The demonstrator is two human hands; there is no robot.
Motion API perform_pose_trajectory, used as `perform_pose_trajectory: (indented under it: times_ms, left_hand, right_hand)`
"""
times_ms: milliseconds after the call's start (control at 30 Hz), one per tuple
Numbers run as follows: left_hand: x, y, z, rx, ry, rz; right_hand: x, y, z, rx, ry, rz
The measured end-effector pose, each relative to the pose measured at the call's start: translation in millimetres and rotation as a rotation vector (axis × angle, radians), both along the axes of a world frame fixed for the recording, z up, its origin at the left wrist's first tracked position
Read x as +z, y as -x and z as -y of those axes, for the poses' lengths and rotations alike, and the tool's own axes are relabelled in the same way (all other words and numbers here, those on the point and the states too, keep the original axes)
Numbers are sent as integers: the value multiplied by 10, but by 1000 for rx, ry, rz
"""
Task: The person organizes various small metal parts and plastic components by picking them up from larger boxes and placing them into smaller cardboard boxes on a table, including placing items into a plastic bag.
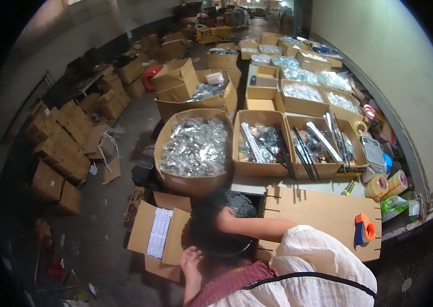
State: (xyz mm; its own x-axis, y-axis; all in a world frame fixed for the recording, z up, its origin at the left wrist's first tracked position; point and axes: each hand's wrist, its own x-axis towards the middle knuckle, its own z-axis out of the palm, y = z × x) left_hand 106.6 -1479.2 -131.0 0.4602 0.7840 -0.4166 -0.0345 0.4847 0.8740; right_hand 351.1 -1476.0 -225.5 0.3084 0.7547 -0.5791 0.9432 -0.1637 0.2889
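1. White label strip (159, 232) lies on the open brown box (157, 240), low left.
2. Left hand (192, 262) rests at the box edge, fingers (189, 254) loosely curled, holding nothing.
3. Right hand hidden inside a dark mesh bag (229, 225); grip unclear.

Place: a warehouse or packing room, used for sorting and boxing small goods.
Floor: bare grey concrete (124, 123), stained, with scraps lying about.
Stock: many open cardboard boxes (260, 146) in rows, filled with small clear plastic bags of metal parts (194, 148).
Spare boxes: stacks of closed and flattened brown cartons (60, 148) along the left wall.
Packing gear: rolls of tape (376, 186), an orange tape dispenser (364, 228) on a flat cardboard sheet (324, 207).
Walls: plain, unfinished, pale on the right (380, 56).
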Motion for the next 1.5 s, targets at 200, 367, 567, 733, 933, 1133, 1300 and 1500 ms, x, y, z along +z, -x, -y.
perform_pose_trajectory:
  times_ms: [200,367,567,733,933,1133,1300,1500]
  left_hand:
    - [-47,68,-17,-49,52,10]
    - [200,-44,54,-181,-17,14]
    - [-50,234,47,-177,-129,-67]
    - [19,159,12,-195,-24,-17]
    - [-14,-325,-27,-438,82,67]
    - [476,-995,-2,-667,706,348]
    - [681,-1135,184,-403,660,645]
    - [1267,-443,-96,-227,1429,1015]
  right_hand:
    - [28,-16,-191,-29,84,-50]
    - [-176,-117,-187,116,93,38]
    - [916,-75,68,691,191,-96]
    - [1903,-432,130,523,153,-210]
    - [2201,-674,319,209,84,-284]
    - [3129,-33,669,344,39,-166]
    - [3948,261,830,407,-122,-361]
    - [3499,-231,697,-401,-749,-1310]
